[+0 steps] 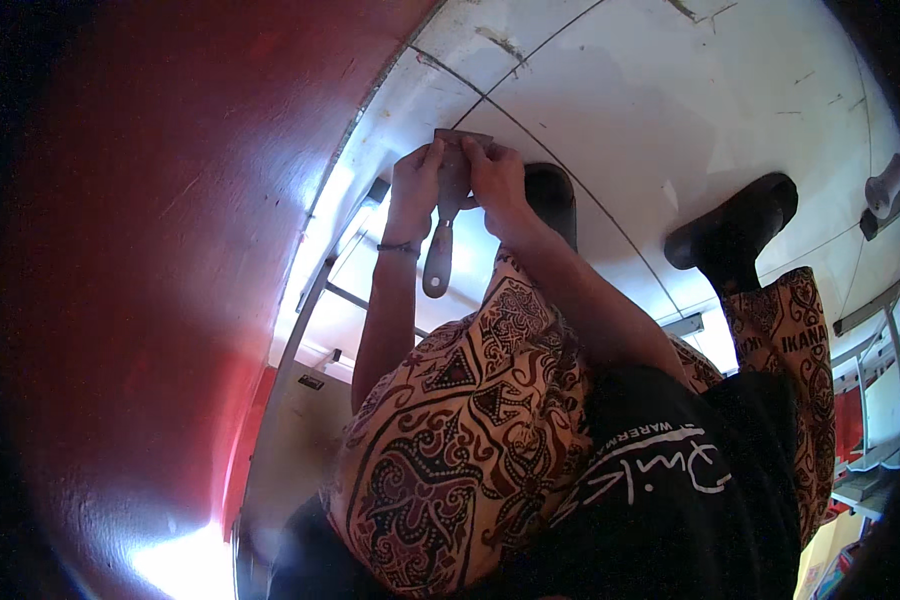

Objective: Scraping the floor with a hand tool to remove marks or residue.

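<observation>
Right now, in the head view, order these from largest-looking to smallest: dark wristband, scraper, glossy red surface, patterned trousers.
1. Glossy red surface
2. Patterned trousers
3. Scraper
4. Dark wristband

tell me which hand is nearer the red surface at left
Left. The left hand is on the side toward the red surface, apart from it; the right hand is farther away, across the scraper.

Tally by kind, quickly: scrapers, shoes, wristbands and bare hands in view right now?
Scraper: 1
Dark shoes: 2
Wristband: 1
Bare hands: 2, left hand and right hand
Total: 6
</observation>
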The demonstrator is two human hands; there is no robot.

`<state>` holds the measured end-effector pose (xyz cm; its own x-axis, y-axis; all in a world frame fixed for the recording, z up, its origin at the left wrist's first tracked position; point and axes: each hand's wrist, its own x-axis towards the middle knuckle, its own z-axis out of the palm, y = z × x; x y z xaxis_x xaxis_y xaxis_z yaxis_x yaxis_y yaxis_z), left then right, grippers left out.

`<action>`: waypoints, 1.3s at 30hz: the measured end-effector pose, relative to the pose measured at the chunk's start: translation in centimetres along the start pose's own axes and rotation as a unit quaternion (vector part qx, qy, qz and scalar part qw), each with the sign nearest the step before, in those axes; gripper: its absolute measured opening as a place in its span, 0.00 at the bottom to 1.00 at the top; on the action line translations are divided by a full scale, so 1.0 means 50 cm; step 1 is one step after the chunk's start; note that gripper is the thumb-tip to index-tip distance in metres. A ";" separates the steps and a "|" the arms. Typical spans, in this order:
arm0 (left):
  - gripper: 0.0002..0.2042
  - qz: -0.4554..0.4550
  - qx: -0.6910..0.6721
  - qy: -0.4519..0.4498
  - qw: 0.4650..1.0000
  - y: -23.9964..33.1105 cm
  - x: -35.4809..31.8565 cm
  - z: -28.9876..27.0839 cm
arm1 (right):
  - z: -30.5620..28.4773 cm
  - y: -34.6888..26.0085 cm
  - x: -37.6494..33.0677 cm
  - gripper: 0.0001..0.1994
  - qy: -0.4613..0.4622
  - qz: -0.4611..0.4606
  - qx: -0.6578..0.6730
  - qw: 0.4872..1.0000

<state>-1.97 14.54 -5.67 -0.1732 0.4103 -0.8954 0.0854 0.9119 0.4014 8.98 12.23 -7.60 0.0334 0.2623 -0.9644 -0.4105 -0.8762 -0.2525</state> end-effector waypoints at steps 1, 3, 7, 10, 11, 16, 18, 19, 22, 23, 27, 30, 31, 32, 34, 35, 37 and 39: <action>0.19 -0.046 0.008 0.008 0.999 -0.001 0.008 -0.003 | 0.005 0.004 0.003 0.15 0.000 0.002 0.002 1.000; 0.19 0.029 0.070 0.021 0.997 -0.001 0.025 -0.007 | 0.017 0.006 0.014 0.16 0.056 0.003 -0.080 0.995; 0.19 0.080 0.102 0.041 0.991 0.000 0.046 -0.010 | 0.034 -0.006 0.031 0.16 0.049 -0.085 -0.036 0.995; 0.20 0.072 0.191 0.083 0.975 0.003 0.042 -0.007 | 0.033 -0.014 0.016 0.16 0.057 -0.072 -0.027 0.995; 0.20 0.032 0.237 0.087 0.967 0.007 0.044 -0.004 | 0.028 -0.015 0.006 0.16 0.056 -0.079 -0.031 0.995; 0.20 0.085 0.154 0.058 0.983 0.022 0.039 0.014 | 0.020 -0.052 0.009 0.17 0.095 -0.122 -0.069 0.986; 0.22 0.061 0.119 0.031 0.990 0.026 0.038 0.021 | 0.016 -0.065 0.018 0.17 0.082 -0.163 -0.091 0.979; 0.22 0.100 0.093 0.041 0.990 0.026 0.035 0.023 | 0.013 -0.066 0.017 0.17 0.077 -0.128 -0.102 0.983; 0.22 0.094 0.227 0.093 0.965 0.018 0.032 0.032 | -0.006 -0.053 0.001 0.17 0.071 -0.160 -0.115 0.978; 0.22 0.076 0.226 0.078 0.968 0.011 0.026 0.035 | -0.010 -0.048 -0.002 0.17 0.069 -0.153 -0.131 0.977; 0.21 0.075 0.131 0.096 0.984 -0.013 0.024 0.047 | -0.012 -0.044 0.012 0.16 0.065 -0.161 -0.208 0.963; 0.22 0.070 0.073 0.107 0.989 -0.021 0.021 0.059 | -0.007 -0.056 0.033 0.15 0.066 -0.205 -0.196 0.957; 0.22 0.114 0.073 0.113 0.984 -0.020 0.020 0.063 | -0.007 -0.058 0.034 0.15 0.065 -0.238 -0.171 0.954; 0.23 0.100 0.107 0.128 0.981 -0.018 0.021 0.068 | -0.011 -0.057 0.030 0.14 0.089 -0.246 -0.235 0.936; 0.23 0.092 0.079 0.126 0.985 -0.013 0.023 0.078 | -0.020 -0.056 0.021 0.14 0.087 -0.205 -0.228 0.948; 0.22 0.061 0.157 0.140 0.976 -0.010 0.023 0.084 | -0.025 -0.055 0.016 0.14 0.094 -0.178 -0.210 0.957; 0.21 0.117 0.061 0.147 0.980 -0.008 0.026 0.092 | -0.029 -0.060 0.018 0.15 0.099 -0.220 -0.196 0.951; 0.20 0.149 0.004 0.088 0.985 -0.009 0.027 0.096 | -0.024 -0.072 0.031 0.16 0.109 -0.253 -0.260 0.926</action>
<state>2.46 14.65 -7.99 -0.3065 0.6552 -0.6905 0.1665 0.7511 0.6388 11.59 15.31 -8.28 0.3086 0.6534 -0.6913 0.1998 -0.7551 -0.6245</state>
